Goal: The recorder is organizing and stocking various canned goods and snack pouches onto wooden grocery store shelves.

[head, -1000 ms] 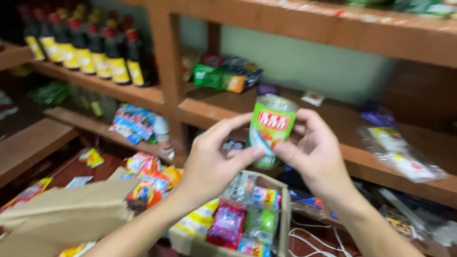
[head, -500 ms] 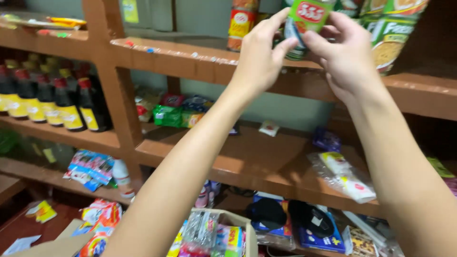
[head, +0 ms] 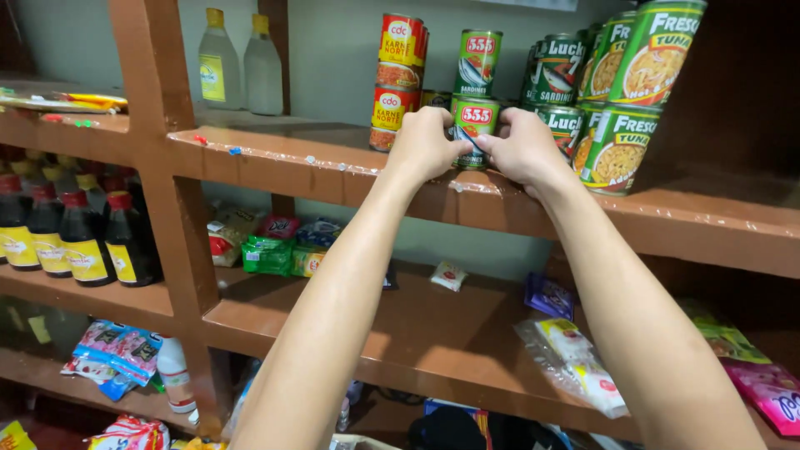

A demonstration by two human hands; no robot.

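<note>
A green sardine can (head: 475, 125) with a red label stands on the upper wooden shelf (head: 317, 167). My left hand (head: 427, 143) and my right hand (head: 523, 148) clasp its sides from the front. A second matching green can (head: 479, 62) sits stacked on top of it. To the left rise two stacked red and yellow cans (head: 398, 79). To the right stand dark green cans (head: 567, 83) and large green tuna cans (head: 621, 146), partly hidden by my right hand.
Two clear bottles with yellow caps (head: 242, 67) stand at the back left of the upper shelf. Dark sauce bottles (head: 75, 242) line the left shelf. Snack packets (head: 275, 250) and sachets (head: 575, 362) lie on the middle shelf. More packets (head: 117, 350) sit lower left.
My hands lifted the green can from above a box of packets up to the top shelf and set it down among the cans. The view tilted upward with them.
</note>
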